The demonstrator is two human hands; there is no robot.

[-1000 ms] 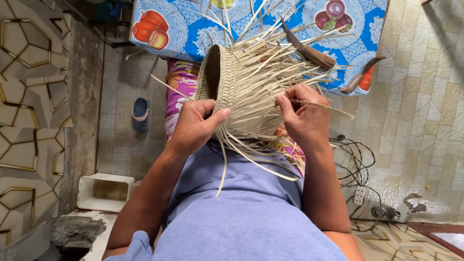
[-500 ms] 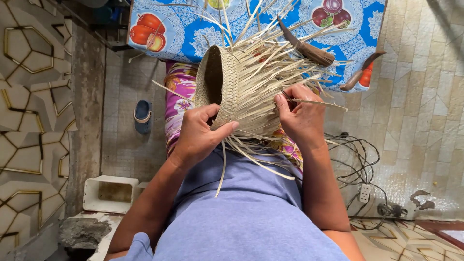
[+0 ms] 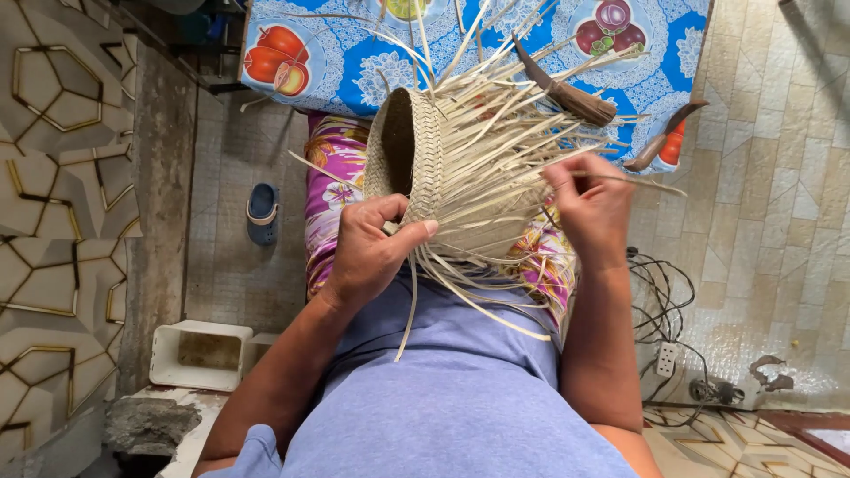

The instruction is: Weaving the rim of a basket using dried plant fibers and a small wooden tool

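Note:
A half-woven straw basket rests over my lap, its woven body at the left and many loose pale strips fanning out to the right and downward. My left hand grips the basket's lower woven edge, thumb pressed on the weave. My right hand pinches one thin strip that sticks out to the right. I wear a light blue shirt and a patterned purple skirt.
A blue cloth with fruit prints lies beyond the basket, with two dark curved-handled tools on it. A blue slipper sits on the tiles at left, a white tub at lower left, cables and a socket at right.
My right hand has moved rightward, drawing one strip out from the bundle. My left hand has shifted lower along the woven edge. The view has tilted slightly.

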